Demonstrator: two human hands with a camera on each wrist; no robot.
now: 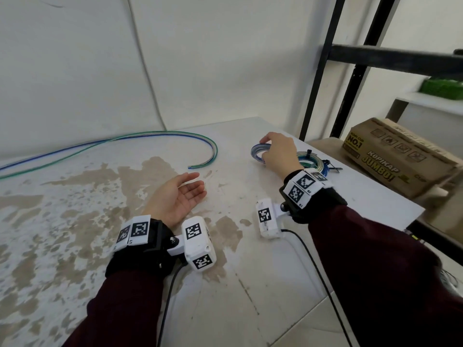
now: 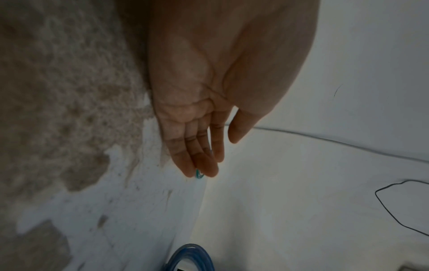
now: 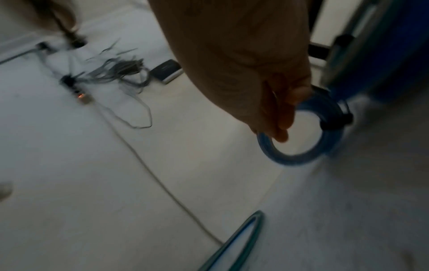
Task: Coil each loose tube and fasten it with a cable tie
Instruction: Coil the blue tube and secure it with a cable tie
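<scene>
My right hand (image 1: 274, 152) grips a small blue coiled tube (image 1: 258, 152) at the far right of the table; in the right wrist view the blue coil (image 3: 299, 157) carries a black cable tie (image 3: 336, 120). Just right of it lie other coiled tubes (image 1: 307, 160) with black ties. Loose blue and green tubes (image 1: 150, 135) curve across the back of the table, their ends near the middle. My left hand (image 1: 185, 190) rests palm up on the table, fingers relaxed and empty; the left hand (image 2: 204, 146) looks the same in the left wrist view.
The stained white table (image 1: 75, 221) ends in an edge at the right. Beyond it stand a cardboard box (image 1: 398, 159) and a black shelf frame (image 1: 350, 71). In the right wrist view, cables and a power strip (image 3: 78, 91) lie on the floor.
</scene>
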